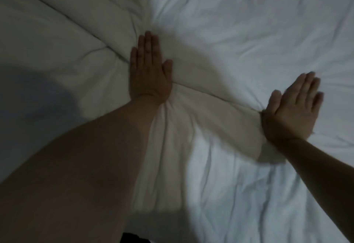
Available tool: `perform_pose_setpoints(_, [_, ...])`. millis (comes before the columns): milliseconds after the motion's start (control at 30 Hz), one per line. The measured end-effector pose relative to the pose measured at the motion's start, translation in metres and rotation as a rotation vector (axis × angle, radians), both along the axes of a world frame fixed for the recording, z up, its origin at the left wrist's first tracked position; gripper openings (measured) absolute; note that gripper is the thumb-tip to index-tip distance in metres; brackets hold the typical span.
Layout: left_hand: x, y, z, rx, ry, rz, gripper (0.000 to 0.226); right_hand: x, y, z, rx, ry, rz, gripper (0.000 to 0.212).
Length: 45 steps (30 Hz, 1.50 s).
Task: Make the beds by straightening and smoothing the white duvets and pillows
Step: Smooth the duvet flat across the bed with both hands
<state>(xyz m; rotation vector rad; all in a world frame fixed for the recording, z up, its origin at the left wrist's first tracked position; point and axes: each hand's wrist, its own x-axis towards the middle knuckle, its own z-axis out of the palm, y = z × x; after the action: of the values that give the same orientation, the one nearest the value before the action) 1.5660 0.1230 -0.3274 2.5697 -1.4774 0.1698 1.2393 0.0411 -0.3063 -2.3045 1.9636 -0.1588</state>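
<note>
A white duvet fills the whole view, creased and puffy, with folds radiating from the middle. My left hand lies flat on it near the centre, fingers straight and together, pointing away from me. My right hand presses flat on the duvet further right, fingers straight and angled up to the right. A raised ridge of fabric runs between the two hands. No pillow is in view.
The left part of the duvet lies in dim shadow. A small dark patch shows at the bottom edge below my left forearm; what it is cannot be made out.
</note>
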Motion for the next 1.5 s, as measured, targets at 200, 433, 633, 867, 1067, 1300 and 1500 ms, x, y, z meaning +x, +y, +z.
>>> perform_pose_setpoints(200, [0.000, 0.001, 0.002, -0.017, 0.011, -0.014, 0.065, 0.166, 0.034, 0.001, -0.034, -0.065, 0.317, 0.073])
perform_pose_setpoints(433, [0.006, 0.001, 0.006, 0.071, 0.009, -0.042, 0.068, 0.224, 0.047, -0.017, 0.044, -0.058, 0.311, 0.066])
perform_pose_setpoints(633, [0.107, -0.005, 0.037, 0.218, -0.194, -0.324, 0.067, 0.223, 0.048, -0.009, 0.077, -0.002, 0.304, 0.069])
perform_pose_setpoints(867, [0.143, -0.018, 0.045, 0.314, -0.274, -0.123, 0.069, 0.229, 0.052, -0.002, 0.011, -0.039, 0.270, 0.068])
perform_pose_setpoints(1067, [0.144, -0.022, 0.048, 0.356, -0.277, -0.139, 0.068, 0.297, 0.031, -0.006, -0.017, -0.038, 0.469, 0.065])
perform_pose_setpoints(1300, [0.254, -0.002, 0.132, 0.273, -0.364, -0.097, 0.069, 0.294, 0.032, -0.012, 0.000, -0.050, 0.422, 0.065])
perform_pose_setpoints(1500, [0.332, 0.029, 0.142, 0.266, -0.239, -0.007, 0.067, 0.298, 0.035, -0.007, 0.010, -0.056, 0.406, 0.068])
